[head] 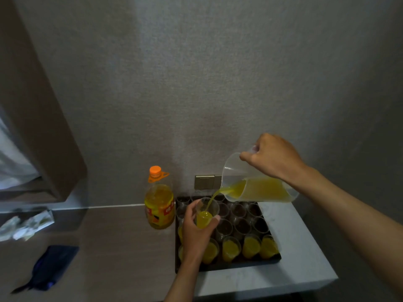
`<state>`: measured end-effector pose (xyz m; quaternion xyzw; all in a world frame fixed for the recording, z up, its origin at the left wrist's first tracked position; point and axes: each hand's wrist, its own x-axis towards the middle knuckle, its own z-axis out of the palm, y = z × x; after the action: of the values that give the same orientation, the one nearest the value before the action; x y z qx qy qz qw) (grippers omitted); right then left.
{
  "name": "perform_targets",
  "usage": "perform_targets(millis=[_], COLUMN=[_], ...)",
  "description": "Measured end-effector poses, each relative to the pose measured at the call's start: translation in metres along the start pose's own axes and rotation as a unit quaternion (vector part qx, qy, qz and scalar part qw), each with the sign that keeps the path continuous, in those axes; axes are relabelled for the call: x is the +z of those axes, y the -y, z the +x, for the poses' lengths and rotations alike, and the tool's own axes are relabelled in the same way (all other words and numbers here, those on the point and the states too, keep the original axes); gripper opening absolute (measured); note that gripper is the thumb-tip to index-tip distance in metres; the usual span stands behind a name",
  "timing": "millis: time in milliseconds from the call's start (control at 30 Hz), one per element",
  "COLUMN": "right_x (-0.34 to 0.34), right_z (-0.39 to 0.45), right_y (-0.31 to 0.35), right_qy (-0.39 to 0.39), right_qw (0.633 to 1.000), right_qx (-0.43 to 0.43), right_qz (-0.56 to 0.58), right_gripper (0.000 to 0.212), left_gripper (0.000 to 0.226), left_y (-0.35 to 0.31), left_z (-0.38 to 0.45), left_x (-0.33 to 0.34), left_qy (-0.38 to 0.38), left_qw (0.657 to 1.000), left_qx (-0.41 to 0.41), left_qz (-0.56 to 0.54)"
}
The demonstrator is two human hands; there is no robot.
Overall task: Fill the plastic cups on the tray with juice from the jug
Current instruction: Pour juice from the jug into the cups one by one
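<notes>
My right hand [272, 158] grips the handle of a clear plastic jug [259, 186], tipped to the left, with yellow juice streaming from its spout. My left hand [196, 232] holds a clear plastic cup [206, 212] lifted above the black tray [239, 264]; the stream falls into it and it is partly full. On the tray stand several cups: the front row [250, 247] holds juice, the rows behind [239, 214] look empty. My left hand hides some cups on the tray's left side.
A large juice bottle [159, 201] with an orange cap stands just left of the tray, by the wall. A dark pouch [52, 267] and crumpled wrappers [26, 225] lie on the brown counter at left. The tray sits on a white surface [301, 253] whose edge drops at right.
</notes>
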<state>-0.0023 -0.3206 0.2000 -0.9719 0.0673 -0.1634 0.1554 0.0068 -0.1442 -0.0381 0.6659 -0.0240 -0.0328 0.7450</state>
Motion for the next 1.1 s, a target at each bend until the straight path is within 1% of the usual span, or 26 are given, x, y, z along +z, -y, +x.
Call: perform_targets(millis=[300, 1100], right_x=[0.0005, 0.0052], right_z=[-0.0002, 0.0004], right_y=[0.0027, 0.0011], right_qy=[0.0, 0.004], right_qw=[1.0, 1.0], right_qx=[0.003, -0.009], right_qz=[-0.005, -0.003], right_gripper=[0.05, 0.046], left_gripper=[0.059, 0.062], left_y=[0.0018, 0.0054], left_z=[0.0022, 0.0017], left_x=[-0.0002, -0.001], left_qy=[-0.001, -0.002], left_qw=[1.0, 1.0], left_qx=[0.005, 0.005], left_qz=[-0.01, -0.003])
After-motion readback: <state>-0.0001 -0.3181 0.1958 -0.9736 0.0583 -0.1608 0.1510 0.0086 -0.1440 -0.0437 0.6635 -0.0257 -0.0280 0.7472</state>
